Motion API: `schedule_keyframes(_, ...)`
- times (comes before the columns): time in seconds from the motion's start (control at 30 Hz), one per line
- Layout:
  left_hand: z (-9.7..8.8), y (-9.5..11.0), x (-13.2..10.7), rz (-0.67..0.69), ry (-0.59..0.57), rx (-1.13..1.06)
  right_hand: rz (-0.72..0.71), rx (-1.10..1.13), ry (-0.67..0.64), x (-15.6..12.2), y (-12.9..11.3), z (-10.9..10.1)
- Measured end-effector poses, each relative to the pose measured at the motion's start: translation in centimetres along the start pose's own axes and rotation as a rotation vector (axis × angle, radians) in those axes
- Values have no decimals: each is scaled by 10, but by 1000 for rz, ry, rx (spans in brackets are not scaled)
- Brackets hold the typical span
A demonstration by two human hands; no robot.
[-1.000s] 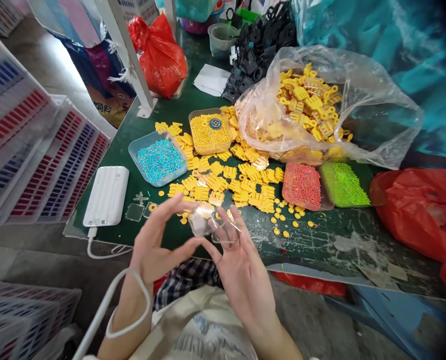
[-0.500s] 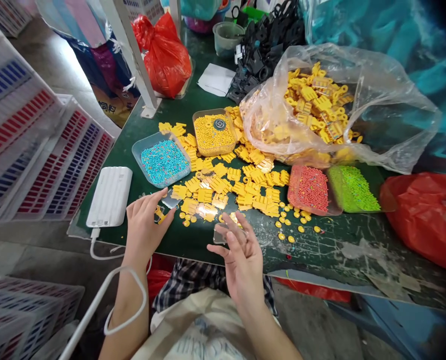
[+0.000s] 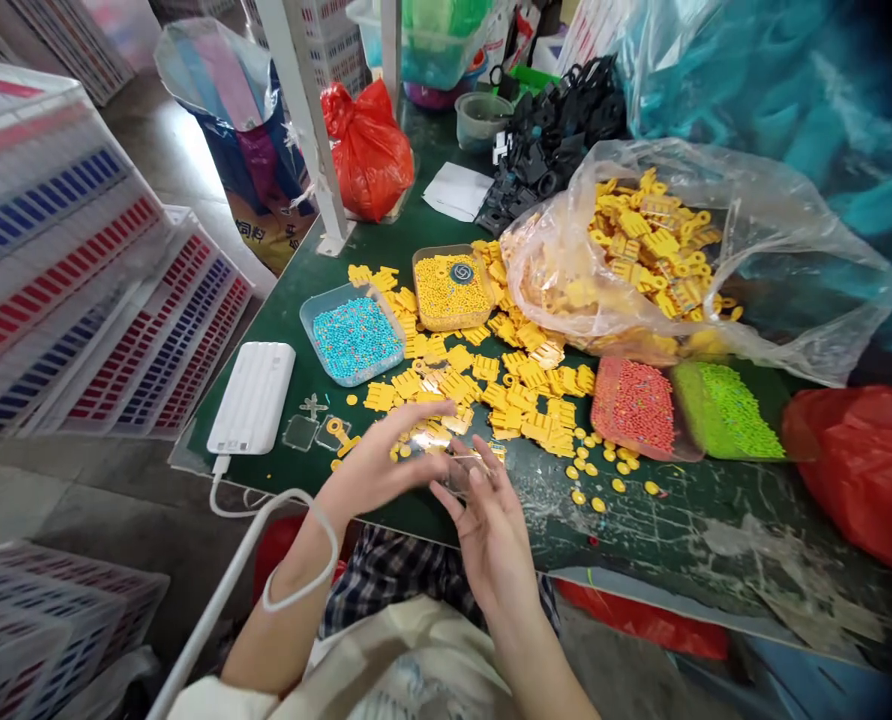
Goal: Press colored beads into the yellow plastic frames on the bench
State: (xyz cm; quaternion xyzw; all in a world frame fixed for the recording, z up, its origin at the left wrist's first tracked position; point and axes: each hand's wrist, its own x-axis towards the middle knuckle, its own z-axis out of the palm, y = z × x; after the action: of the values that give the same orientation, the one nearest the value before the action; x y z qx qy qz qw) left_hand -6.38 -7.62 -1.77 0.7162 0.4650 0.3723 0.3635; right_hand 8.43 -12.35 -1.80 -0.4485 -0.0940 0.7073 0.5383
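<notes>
My right hand (image 3: 495,515) holds a clear, squarish plastic piece (image 3: 457,480) in its bent fingers, just above the table's front edge. Close against it is my left hand (image 3: 386,455), its thumb at the piece and its index finger stretched above. Between the left fingers a second clear piece seems to sit, but glare and overlap blur it. Left of that hand lie a flat clear square (image 3: 301,432) and a yellow ringed part (image 3: 341,436) by another clear one. Beyond both hands spreads a heap of yellow hand-shaped plastic parts (image 3: 453,385).
Trays of blue beads (image 3: 352,335), yellow beads (image 3: 453,290), red beads (image 3: 633,405) and green beads (image 3: 731,410) stand around the heap. A power bank (image 3: 251,398) lies left, its cable looping over my left forearm. Behind are a plastic bag (image 3: 776,200) and black parts (image 3: 558,130).
My left hand has moved right, from the clear pieces beside the blue tray to my right hand. The clear piece stays in my right hand. The view has shifted slightly.
</notes>
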Motion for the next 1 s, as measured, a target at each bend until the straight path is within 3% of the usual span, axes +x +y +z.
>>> schedule_keyframes(0.13, 9, -16, 38, -253, 264, 352, 2, -30, 13, 1, 4, -5)
schedule_keyframes(0.27, 24, -27, 54, -273, 276, 638, -14, -53, -18, -1, 4, -11)
schedule_keyframes(0.5, 14, -35, 52, -255, 370, 496, -133, -117, -117, -2, 2, -19)
schedule_keyframes(0.6, 6, -22, 46, -114, 363, 325, -162, -126, -146, 0, 0, -24)
schedule_keyframes(0.8, 4, 29, 13, 361, 251, -78, -200, -159, -131, -3, -5, -30)
schedule_keyframes(1.0, 3, 54, 0, 466, 211, -11, -156, -161, -138, -14, -14, -24)
